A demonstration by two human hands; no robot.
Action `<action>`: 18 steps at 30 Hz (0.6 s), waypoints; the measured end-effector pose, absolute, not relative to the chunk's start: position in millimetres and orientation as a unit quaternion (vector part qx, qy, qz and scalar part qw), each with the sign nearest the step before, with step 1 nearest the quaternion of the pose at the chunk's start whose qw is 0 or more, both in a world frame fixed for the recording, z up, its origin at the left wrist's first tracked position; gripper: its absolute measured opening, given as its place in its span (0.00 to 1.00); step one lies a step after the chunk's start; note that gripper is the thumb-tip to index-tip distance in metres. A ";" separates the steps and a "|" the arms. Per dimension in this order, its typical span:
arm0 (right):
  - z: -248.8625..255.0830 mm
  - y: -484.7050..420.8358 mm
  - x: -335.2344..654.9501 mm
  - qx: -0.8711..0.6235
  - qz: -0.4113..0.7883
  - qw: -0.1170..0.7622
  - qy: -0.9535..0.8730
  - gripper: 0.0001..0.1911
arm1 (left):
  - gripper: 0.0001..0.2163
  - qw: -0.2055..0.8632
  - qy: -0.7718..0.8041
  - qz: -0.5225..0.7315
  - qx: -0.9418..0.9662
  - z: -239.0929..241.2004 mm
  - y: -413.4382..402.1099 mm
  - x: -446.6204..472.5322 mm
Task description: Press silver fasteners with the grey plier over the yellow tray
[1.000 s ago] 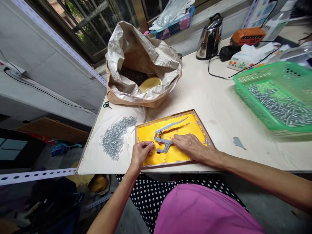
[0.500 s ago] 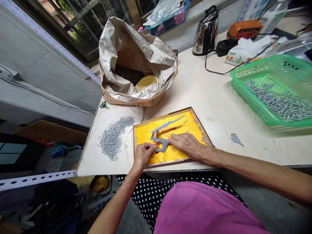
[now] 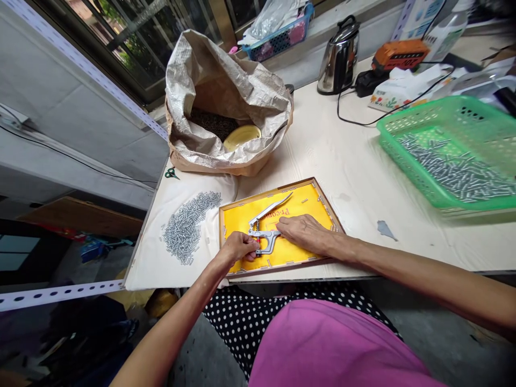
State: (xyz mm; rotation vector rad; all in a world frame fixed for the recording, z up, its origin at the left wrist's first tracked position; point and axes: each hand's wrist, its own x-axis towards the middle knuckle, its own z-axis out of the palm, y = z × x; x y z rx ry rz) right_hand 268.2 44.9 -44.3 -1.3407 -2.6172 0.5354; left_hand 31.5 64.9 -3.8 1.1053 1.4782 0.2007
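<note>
Over the yellow-lined tray (image 3: pixel 282 260) lie grey snap-fastener pliers (image 3: pixel 266 234) with a spring and a red part at the head. Their upper handle is raised away from the lower one. My right hand (image 3: pixel 303 232) is closed around the lower handle's end. At the head of the pliers, my left hand (image 3: pixel 238 246) pinches with thumb and fingers; whatever is between them is too small or hidden to make out. Small metal pins lie along the tray's edges. Left of the tray, a heap of small metal pins (image 3: pixel 186 228) lies on white cloth.
A big open woven sack (image 3: pixel 258 156) holding dark pieces and a yellow bowl (image 3: pixel 242 137) stands behind the tray. At right is a green basket (image 3: pixel 439 199) of metal pins. Small scissors (image 3: pixel 171 173), a kettle (image 3: pixel 339 56) and an orange battery (image 3: pixel 400 55) are farther back.
The raised handle of the pliers has swung slightly, its tip now farther left. My left hand has shifted a little at the pliers' head; my right hand keeps its hold.
</note>
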 end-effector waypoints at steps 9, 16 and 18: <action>-28.0 60.9 285.1 -0.450 0.101 0.115 -0.880 0.39 | 0.13 0.581 0.645 0.118 0.482 -8.8 57.5 29.8; -29.8 79.3 286.5 -0.444 0.100 0.088 -0.886 0.47 | 0.14 0.571 0.651 0.113 0.487 -8.0 58.1 30.7; -27.2 77.9 285.7 -0.448 0.101 0.085 -0.884 0.46 | 0.14 0.550 0.664 0.088 0.498 -6.3 54.6 30.8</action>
